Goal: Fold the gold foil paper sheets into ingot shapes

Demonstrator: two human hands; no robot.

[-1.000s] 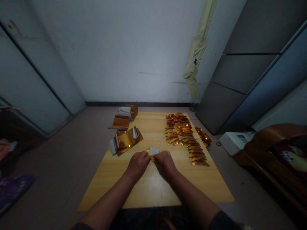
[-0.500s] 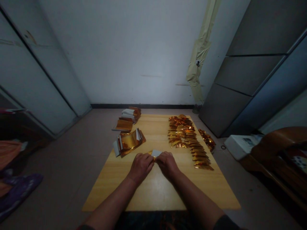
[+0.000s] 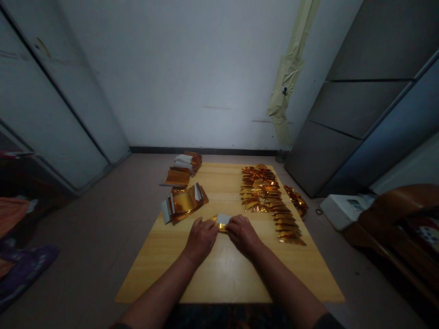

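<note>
Between my hands, at the middle of the wooden table [image 3: 219, 278], is a sheet of gold foil paper [image 3: 222, 225] with a pale grey back and a folded gold strip along its near edge. My left hand [image 3: 202, 235] pinches its left end, fingers closed. At the right end my right hand [image 3: 242, 232] grips it the same way. Fingertips cover both ends of the sheet. Beyond my left hand lies a loose stack of gold foil sheets [image 3: 184, 201], some showing grey backs. Rows of folded gold foil pieces [image 3: 286, 220] overlap along the table's right side.
More foil sheets [image 3: 176, 177] lie at the table's far left corner. Past the right edge is a heap of gold pieces [image 3: 297, 201]. A grey refrigerator [image 3: 343, 109], a white box [image 3: 343, 210] and a wooden chair [image 3: 408, 214] stand to the right; a wall [image 3: 206, 68] is behind.
My hands have drawn slightly apart along the foil paper, and more of its gold near strip and grey back now shows between them. The stacks and rows have stayed put.
</note>
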